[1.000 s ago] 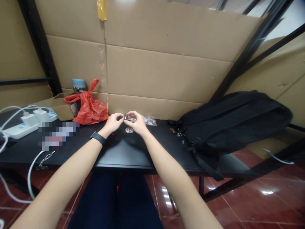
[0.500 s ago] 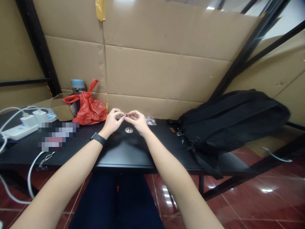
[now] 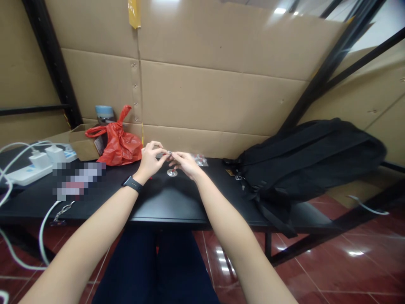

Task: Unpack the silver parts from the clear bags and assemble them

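Note:
My left hand, with a dark watch on its wrist, pinches a small metallic piece above the black table. From the other side, the fingers of my right hand are closed at the same piece, which is too small to name. Just below the fingertips a small round silver disc with a bit of red on it lies on the table. Behind my right hand is a clear plastic bag with small red and silver parts. A tiny red bit lies by my left wrist.
A red plastic bag, a cardboard box and a blue-lidded jar stand at the back left. Farther left lies a white power strip with chargers and cables. A black backpack fills the right side. Cardboard walls the back.
The small piece between my fingertips has turned and shifted slightly right. My right fingers have tilted downward and changed their hold. The disc stays on the table.

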